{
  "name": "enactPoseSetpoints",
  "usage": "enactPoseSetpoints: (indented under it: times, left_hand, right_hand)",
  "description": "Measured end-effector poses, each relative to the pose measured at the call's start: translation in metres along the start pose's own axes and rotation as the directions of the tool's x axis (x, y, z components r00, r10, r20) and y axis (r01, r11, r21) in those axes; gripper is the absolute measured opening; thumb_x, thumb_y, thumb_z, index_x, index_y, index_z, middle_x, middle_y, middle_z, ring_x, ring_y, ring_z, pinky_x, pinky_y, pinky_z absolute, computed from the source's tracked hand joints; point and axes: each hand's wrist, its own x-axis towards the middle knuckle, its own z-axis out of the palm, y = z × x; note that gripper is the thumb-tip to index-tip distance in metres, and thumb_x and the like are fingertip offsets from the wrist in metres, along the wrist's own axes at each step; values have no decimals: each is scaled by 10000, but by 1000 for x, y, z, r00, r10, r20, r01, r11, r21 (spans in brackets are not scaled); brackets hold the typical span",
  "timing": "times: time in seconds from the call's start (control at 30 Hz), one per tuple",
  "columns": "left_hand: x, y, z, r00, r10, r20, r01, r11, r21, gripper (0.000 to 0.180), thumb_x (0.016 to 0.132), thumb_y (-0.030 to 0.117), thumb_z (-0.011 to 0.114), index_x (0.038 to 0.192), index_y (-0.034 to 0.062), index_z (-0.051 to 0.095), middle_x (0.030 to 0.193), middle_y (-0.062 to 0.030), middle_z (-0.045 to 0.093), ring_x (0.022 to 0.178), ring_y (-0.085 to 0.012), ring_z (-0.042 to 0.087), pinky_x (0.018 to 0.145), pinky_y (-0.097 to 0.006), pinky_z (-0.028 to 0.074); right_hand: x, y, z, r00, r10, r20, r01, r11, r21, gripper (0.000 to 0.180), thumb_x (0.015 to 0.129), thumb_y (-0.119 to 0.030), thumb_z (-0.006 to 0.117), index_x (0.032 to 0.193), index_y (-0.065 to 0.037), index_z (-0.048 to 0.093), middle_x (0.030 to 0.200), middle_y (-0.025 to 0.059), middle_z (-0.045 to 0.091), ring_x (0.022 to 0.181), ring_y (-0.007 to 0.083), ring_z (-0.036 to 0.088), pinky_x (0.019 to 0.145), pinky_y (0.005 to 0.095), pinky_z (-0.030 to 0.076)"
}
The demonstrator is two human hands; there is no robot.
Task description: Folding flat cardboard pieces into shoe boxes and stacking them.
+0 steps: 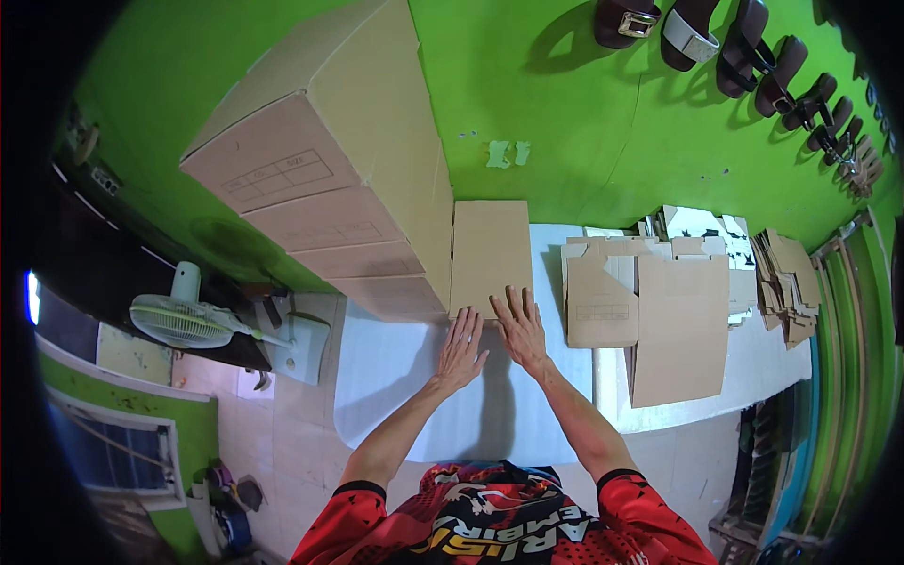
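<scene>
White worktable (pixel 395 377), green wall (pixel 565 113), stacked cartons (pixel 330 198).

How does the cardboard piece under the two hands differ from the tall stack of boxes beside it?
The cardboard piece lies flat on the white table as a single thin sheet; the stack of boxes is bulky and rises high. The left hand and right hand press on the piece; neither clearly touches the stack. Both are plain brown cardboard.

Bright even light, soft shadows, strong fisheye bending, dark vignetted rim
</scene>
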Motion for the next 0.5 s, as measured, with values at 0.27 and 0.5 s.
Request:
enactPoseSetpoints:
  times: [0.27,0.5]
  left_hand:
    - [5,-11,-4,999,31,22,-31,999,4,892,975,269,672,1655,-7,164,1724,-238,144,1611,-401,100,1303,-506,162]
    - [7,-11,9,999,4,46,-4,1000,8,950,940,292,713,1655,-5,162,1716,-257,148,1603,-436,92,1309,-533,118]
  right_hand:
    - [10,-1,4,999,11,52,-11,1000,-8,670,1021,-320,628,1634,-281,361,1721,146,244,1580,474,171,1232,617,287]
    - [7,6,14,999,25,21,-25,999,-23,696,986,-405,641,1622,-262,395,1726,126,252,1599,431,157,1214,675,268]
